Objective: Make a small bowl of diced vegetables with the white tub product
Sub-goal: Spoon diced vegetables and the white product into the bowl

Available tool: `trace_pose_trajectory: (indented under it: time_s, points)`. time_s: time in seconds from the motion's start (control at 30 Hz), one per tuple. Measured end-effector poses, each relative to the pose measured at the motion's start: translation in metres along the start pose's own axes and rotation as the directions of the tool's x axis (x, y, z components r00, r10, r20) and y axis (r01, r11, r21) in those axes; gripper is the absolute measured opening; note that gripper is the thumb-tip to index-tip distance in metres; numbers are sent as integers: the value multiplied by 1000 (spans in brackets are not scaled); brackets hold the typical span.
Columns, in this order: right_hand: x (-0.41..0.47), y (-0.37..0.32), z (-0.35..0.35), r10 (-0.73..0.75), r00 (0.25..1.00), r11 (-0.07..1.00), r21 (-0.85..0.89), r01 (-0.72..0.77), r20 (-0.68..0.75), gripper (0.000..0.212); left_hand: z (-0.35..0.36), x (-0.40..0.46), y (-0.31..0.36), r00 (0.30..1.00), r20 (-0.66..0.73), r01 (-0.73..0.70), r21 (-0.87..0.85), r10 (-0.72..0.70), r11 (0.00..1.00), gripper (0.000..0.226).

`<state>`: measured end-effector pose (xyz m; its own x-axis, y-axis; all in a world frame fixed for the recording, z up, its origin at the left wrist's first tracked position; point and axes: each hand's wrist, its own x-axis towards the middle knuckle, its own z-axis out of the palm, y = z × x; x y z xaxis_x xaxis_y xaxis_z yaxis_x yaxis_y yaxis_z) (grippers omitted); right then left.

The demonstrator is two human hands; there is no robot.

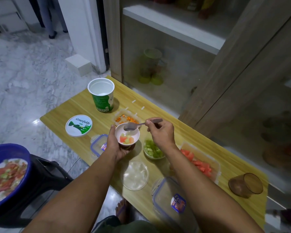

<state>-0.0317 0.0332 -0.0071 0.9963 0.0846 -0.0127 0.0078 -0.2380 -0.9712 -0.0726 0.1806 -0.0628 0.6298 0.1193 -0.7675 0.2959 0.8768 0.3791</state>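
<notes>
The left hand cups a small pale pink bowl from below, lifted over the long yellow wooden table. Red and pale green vegetable dice lie in the bowl. The right hand pinches a grey metal spoon, its scoop over the bowl's far rim. Beyond the bowl stands the open white-and-green tub; the tub's round printed lid lies left of the bowl. Just right of the bowl sits a clear round dish of green dice.
</notes>
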Motion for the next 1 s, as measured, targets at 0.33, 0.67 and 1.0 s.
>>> trace_pose_trajectory:
  time_s: [0.33, 0.67, 1.0]
  points:
    - [59, 16, 30, 300, 934, 953, 105, -284, -194, 12, -21, 16, 43, 997, -56, 44, -91, -50, 995, 59]
    - [87, 20, 60, 147, 987, 900, -406, -158, -59, 14, -25, 37, 69, 997, -83, -14, -102, 6, 995, 60]
    - [93, 34, 79, 304, 952, 867, -404, -290, -31, 12, -22, 49, 61, 992, -13, 124, -87, -126, 988, 71]
